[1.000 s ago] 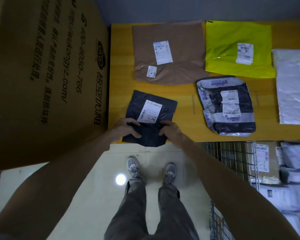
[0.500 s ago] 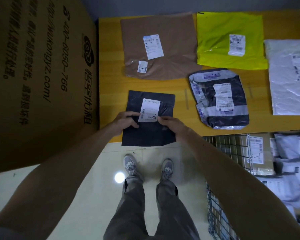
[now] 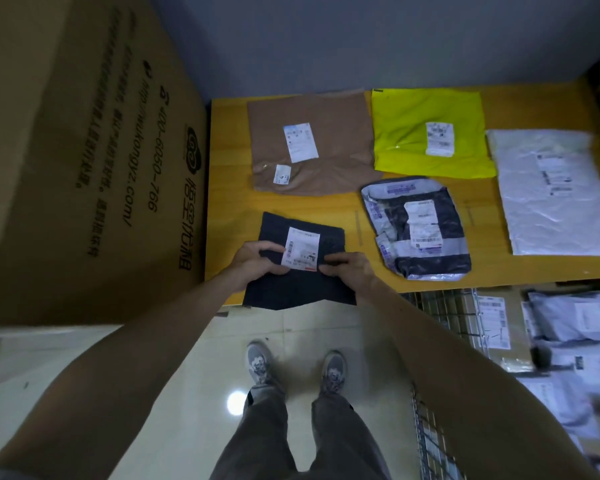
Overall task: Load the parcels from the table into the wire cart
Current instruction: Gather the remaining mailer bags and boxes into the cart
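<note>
Grips the dark parcel (image 3: pixel 298 289) with both hands, left hand (image 3: pixel 253 265) at its 9 o'clock edge and right hand (image 3: pixel 352 271) at its 3 o'clock edge. Curls the fingers (image 3: pixel 331 261) of each round the bag on either side of its white label (image 3: pixel 300 249), thumbs on top, clenched on the plastic rather than loose. Straddles the near edge of the table (image 3: pixel 229 209) at its 7 o'clock corner, far half over the wood, near half over the floor (image 3: pixel 194 368); cannot tell whether touching the wood or raised just off it.

Counts four more parcels flat on the table: brown parcel (image 3: pixel 326 154) at 11 o'clock, yellow-green parcel (image 3: pixel 406 133) at 1 o'clock, grey-and-dark parcel (image 3: pixel 447 233) toward 5 o'clock, white parcel (image 3: pixel 551 216) at 3 o'clock.

Finds the wire cart (image 3: pixel 440 306) at 4 o'clock from the hands, just below the table's near edge. Holds a labelled cardboard box (image 3: pixel 492 320) against its wire wall and several grey bags (image 3: pixel 575 320) piled beside that toward 3 o'clock.

Meets a tall printed carton (image 3: pixel 84 168) at the table's 9 o'clock side
</note>
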